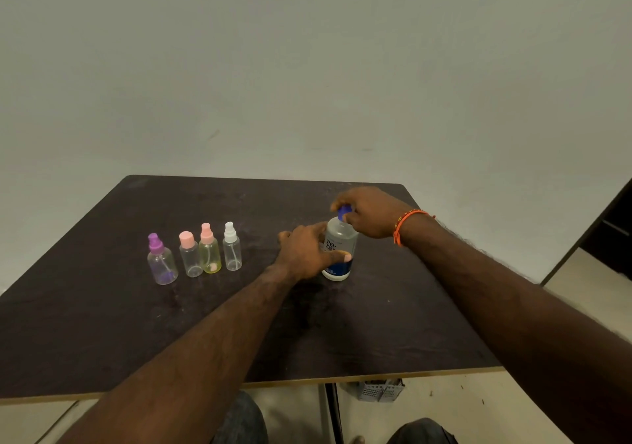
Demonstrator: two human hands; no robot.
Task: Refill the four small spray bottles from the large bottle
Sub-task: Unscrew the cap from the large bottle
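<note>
Fingers of left hand [302,255] grip one large bottle [338,250], right hand [367,212] pinches its cap [343,211]; four small spray bottles [195,255] beside

A single wide-angle view is supplied, taken from a camera worn on the person's head. It faces forward and downward over the dark counter [102,324], whose near edge crosses the lower frame and whose far edge meets the pale wall [307,67]. Both forearms enter from the bottom edge and extend away from the lens. The floor [444,409] and the person's knees are visible beneath the near edge. Straight edges bow toward the frame borders.
</note>
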